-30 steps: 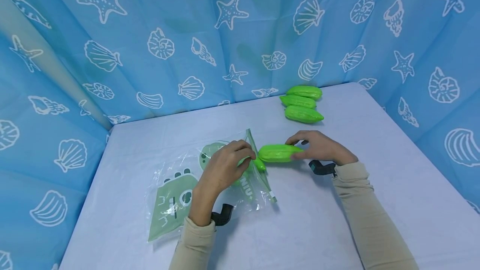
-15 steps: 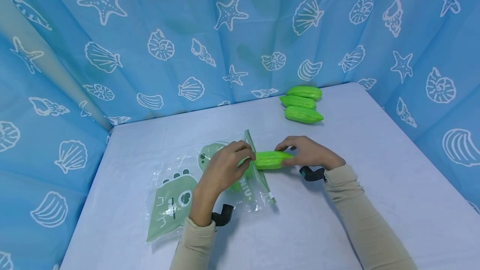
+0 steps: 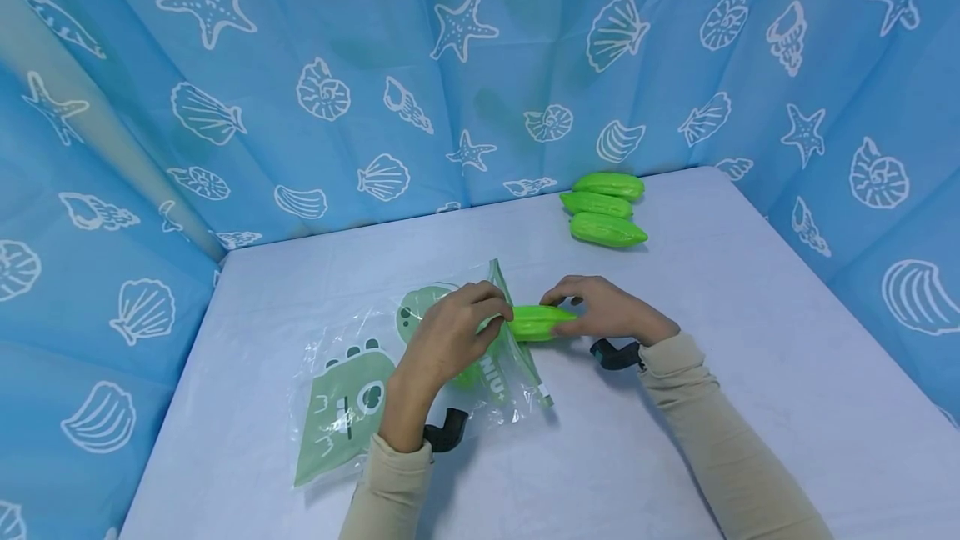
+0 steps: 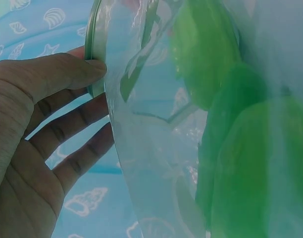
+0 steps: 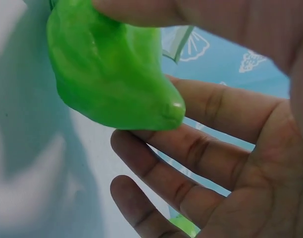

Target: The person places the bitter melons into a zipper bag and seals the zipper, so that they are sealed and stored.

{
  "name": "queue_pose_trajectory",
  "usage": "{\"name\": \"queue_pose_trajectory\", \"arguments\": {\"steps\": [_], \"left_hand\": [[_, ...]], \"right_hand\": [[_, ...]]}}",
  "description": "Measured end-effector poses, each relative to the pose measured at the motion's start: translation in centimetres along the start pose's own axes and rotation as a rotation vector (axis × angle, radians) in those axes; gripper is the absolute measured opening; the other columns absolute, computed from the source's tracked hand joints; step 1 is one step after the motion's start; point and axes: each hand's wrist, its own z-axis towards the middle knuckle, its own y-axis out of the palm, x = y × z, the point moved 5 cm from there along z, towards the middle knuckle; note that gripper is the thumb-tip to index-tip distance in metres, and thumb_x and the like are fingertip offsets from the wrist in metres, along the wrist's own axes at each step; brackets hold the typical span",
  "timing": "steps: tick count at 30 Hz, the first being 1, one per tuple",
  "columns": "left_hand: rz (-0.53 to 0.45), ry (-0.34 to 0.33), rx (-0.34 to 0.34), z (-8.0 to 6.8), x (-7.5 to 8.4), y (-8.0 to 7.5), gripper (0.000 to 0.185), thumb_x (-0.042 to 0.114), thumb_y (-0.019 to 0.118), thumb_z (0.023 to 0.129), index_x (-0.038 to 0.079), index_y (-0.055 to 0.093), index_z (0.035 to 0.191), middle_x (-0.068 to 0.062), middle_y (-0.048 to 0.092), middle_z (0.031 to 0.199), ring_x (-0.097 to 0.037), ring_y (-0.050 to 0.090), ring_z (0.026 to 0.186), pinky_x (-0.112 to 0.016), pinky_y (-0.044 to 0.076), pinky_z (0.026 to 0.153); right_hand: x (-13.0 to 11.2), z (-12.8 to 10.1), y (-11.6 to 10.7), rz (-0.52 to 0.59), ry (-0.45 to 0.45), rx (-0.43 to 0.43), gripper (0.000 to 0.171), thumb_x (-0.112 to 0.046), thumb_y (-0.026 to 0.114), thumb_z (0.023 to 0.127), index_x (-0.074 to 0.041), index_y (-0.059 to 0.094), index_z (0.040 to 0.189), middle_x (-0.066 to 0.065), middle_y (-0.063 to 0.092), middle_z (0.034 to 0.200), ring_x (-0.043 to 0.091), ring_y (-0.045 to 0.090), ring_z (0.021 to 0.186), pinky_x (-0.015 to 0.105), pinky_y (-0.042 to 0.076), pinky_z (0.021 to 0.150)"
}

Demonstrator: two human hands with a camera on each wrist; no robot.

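Blue shell-print curtains wall the pale table (image 3: 675, 407) where my left hand (image 3: 442, 340) pinches the clear zip bag (image 3: 390, 357) mouth open so my right hand (image 3: 607, 311), gripping a green gourd (image 3: 536, 322), can feed it in tip-first.

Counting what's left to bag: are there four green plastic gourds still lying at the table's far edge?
No, only three green plastic gourds lie together by the blue curtain.

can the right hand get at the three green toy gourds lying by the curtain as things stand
Probably not at once: the right hand holds a green toy gourd at the clear plastic bag. The three green gourds lie unobstructed on bare table.
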Motion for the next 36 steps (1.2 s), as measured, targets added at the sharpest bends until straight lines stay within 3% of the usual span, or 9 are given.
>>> {"name": "queue_pose_trajectory", "arguments": {"steps": [13,22,29,36], "left_hand": [[-0.021,0.008,0.000,0.0,0.2,-0.1,0.011,0.010,0.068,0.083,0.017,0.069,0.091,0.009,0.059,0.098,-0.007,0.055,0.086,-0.022,0.047,0.071],[-0.004,0.001,-0.013,0.0,0.1,0.1,0.011,0.012,0.069,0.082,0.018,0.069,0.091,0.009,0.059,0.099,-0.005,0.054,0.087,-0.021,0.047,0.071],[-0.011,0.005,-0.002,0.0,0.1,0.2,0.010,0.011,0.069,0.082,0.017,0.070,0.091,0.009,0.059,0.098,-0.006,0.054,0.086,-0.021,0.046,0.071],[-0.009,0.015,0.006,0.1,0.2,0.2,0.011,0.011,0.069,0.082,0.017,0.070,0.091,0.009,0.059,0.098,-0.006,0.055,0.086,-0.021,0.047,0.070]], "right_hand": [[-0.9,0.6,1.0,-0.002,-0.056,0.004,0.033,-0.029,0.072,0.079,-0.023,0.064,0.111,-0.009,0.058,0.105,0.015,0.053,0.100,0.040,0.045,0.086],[-1.1,0.9,1.6,-0.009,-0.071,0.028,0.036,-0.031,0.073,0.078,-0.023,0.063,0.112,-0.010,0.057,0.105,0.019,0.055,0.100,0.040,0.045,0.085],[-1.3,1.3,2.4,-0.046,-0.074,0.026,0.038,-0.035,0.071,0.079,-0.024,0.061,0.114,-0.011,0.055,0.106,0.010,0.053,0.098,0.034,0.045,0.083],[-2.0,1.6,3.1,-0.055,-0.121,0.040,0.041,-0.033,0.071,0.080,-0.020,0.060,0.117,-0.005,0.055,0.108,0.017,0.053,0.101,0.038,0.045,0.085]]}}
